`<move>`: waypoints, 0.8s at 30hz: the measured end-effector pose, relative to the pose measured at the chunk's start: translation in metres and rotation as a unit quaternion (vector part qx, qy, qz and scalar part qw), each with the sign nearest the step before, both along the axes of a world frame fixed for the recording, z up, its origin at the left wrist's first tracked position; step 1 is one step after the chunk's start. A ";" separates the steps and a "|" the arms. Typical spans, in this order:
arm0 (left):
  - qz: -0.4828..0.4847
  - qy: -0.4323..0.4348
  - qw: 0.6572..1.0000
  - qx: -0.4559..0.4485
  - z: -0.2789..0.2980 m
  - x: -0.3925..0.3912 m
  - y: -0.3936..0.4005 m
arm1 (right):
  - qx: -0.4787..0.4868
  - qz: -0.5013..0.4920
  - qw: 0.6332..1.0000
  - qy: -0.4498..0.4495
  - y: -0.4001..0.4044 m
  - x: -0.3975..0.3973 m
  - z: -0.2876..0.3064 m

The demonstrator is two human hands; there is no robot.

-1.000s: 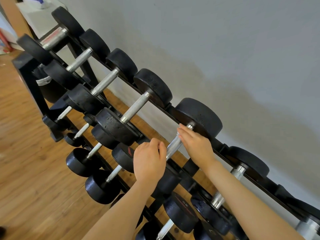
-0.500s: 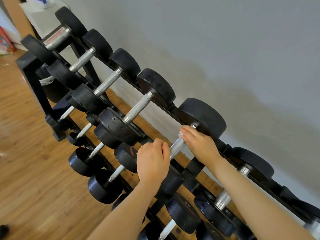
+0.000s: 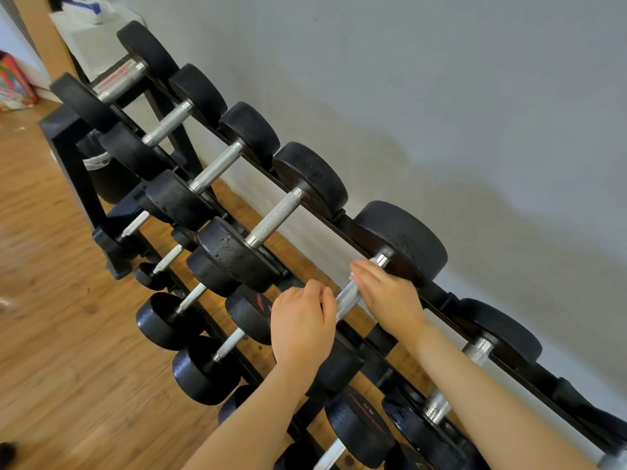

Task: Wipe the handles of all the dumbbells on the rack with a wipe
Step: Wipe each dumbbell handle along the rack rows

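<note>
A black rack [image 3: 339, 217] holds several black dumbbells with knurled steel handles in tiers. On the top tier, both hands are on one dumbbell handle [image 3: 345, 301] below its big rear head [image 3: 403, 239]. My right hand [image 3: 386, 295] lies curled over the upper part of that handle, and a sliver of white wipe [image 3: 353, 276] shows under its fingers. My left hand [image 3: 302, 323] grips the handle's near end and hides the front head. Bare handles lie to the left [image 3: 274, 217] and to the right [image 3: 478, 351].
A grey wall [image 3: 458, 96] runs close behind the rack. Smaller dumbbells [image 3: 193, 296] fill the lower tiers above a wood floor [image 3: 51, 351]. A white bag [image 3: 88, 8] sits on a white surface past the rack's far end, with a colourful box [image 3: 13, 83] at the left edge.
My right hand has slid a little down the handle, away from the rear head. My left hand keeps its grip at the near end.
</note>
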State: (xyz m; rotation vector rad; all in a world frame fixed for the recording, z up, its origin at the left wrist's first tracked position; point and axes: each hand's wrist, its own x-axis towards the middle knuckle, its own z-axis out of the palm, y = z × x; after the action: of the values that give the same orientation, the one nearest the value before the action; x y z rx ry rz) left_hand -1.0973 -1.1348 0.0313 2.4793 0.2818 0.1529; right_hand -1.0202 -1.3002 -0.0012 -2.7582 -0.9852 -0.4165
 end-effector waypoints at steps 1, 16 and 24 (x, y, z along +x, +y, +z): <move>0.002 -0.004 1.000 0.000 0.000 0.000 0.000 | 0.000 0.015 1.000 0.025 0.001 -0.003 -0.004; 0.004 -0.016 1.000 -0.002 -0.003 0.000 0.000 | 0.044 0.010 0.994 0.103 0.016 -0.025 -0.012; 0.008 -0.013 1.000 -0.003 -0.002 0.000 -0.001 | 0.075 -0.019 0.995 0.062 0.021 -0.034 -0.018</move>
State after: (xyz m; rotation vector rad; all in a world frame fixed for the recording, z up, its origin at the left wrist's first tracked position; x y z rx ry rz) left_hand -1.0973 -1.1360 0.0293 2.4675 0.2912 0.1904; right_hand -1.0542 -1.2796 -0.0195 -2.6349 -0.8383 -0.3058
